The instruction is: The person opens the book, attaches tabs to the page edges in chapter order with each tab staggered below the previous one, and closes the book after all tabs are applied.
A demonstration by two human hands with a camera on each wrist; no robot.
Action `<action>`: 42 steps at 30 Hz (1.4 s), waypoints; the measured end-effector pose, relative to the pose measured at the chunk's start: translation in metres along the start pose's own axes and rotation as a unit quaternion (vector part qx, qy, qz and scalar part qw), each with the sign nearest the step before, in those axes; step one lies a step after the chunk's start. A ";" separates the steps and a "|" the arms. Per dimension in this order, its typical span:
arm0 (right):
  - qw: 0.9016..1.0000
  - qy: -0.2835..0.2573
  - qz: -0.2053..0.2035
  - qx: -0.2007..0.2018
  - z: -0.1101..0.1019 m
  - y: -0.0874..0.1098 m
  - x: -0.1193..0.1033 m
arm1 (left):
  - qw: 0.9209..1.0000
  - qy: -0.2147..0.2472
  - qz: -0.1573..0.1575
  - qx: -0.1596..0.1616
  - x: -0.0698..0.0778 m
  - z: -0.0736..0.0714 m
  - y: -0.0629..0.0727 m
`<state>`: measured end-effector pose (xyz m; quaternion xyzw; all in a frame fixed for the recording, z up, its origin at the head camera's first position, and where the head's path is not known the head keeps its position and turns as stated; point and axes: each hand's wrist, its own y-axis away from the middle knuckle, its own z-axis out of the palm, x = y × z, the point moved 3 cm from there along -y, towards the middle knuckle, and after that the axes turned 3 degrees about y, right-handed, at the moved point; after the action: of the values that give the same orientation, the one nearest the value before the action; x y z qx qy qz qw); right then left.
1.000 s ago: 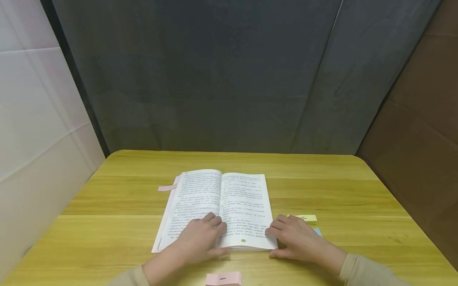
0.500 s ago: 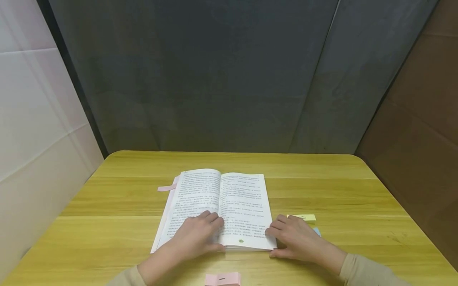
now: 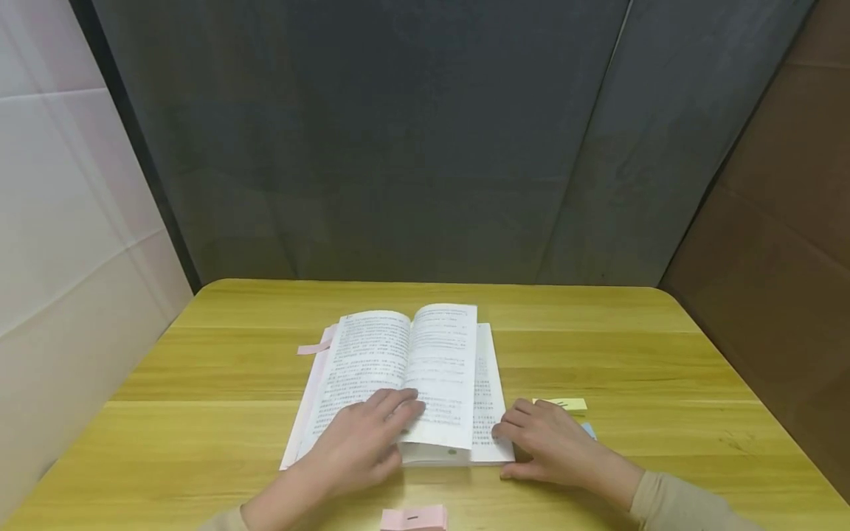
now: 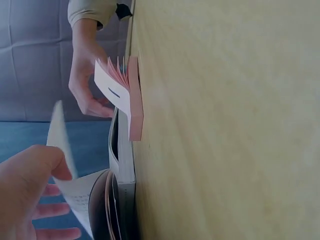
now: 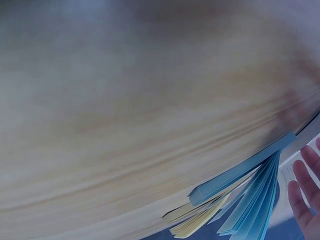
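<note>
White and print-covered, the spread book (image 3: 372, 343) lies on the surface (image 3: 232, 376) beneath both hands. The left hand (image 3: 361, 441) has a loose grip, fingers extended over the lower part of a raised leaf (image 3: 445, 354), presumably to guide it. The right hand (image 3: 547, 446), its grip likewise unclosed, rests at the lower right corner, apparently steadying the pages. Yellow notes (image 3: 574, 404) and blue notes (image 3: 589, 429) sit just beside it.

screened booth (image 3: 265, 221) | dark backdrop (image 3: 398, 140), pale left sheet (image 3: 66, 184), brown right sheet (image 3: 783, 169) around table (image 3: 598, 339)
</note>
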<state>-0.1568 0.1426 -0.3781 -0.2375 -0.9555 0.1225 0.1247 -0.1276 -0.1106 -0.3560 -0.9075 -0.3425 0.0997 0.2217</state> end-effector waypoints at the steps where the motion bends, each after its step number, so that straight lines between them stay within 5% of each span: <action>1: 1.000 0.000 0.001 -0.001 0.000 0.000 0.000 | 1.000 -0.004 0.002 0.001 0.000 -0.001 0.000; 18: 1.000 -0.010 0.009 0.011 0.000 0.001 0.000 | 0.993 -0.097 -0.053 -0.053 -0.026 -0.002 0.014; 24: 1.000 -0.020 0.006 0.001 -0.001 -0.002 0.002 | 0.986 -0.058 -0.114 -0.110 -0.031 0.000 0.018; 29: 0.998 -0.049 0.007 -0.025 -0.002 -0.009 0.008 | 0.982 -0.031 -0.140 -0.120 -0.041 0.001 0.019; 36: 0.975 -0.175 0.072 -0.119 -0.004 -0.037 0.022 | 0.974 -0.003 -0.179 -0.141 -0.062 0.003 0.025; 42: 0.966 -0.195 0.115 -0.124 0.006 -0.084 0.040 | 0.971 0.005 -0.188 -0.149 -0.070 -0.001 0.029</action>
<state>-0.2281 0.0886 -0.3514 -0.3311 -0.9352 0.0605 -0.1099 -0.1623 -0.1772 -0.3666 -0.8503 -0.5167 -0.0001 0.1001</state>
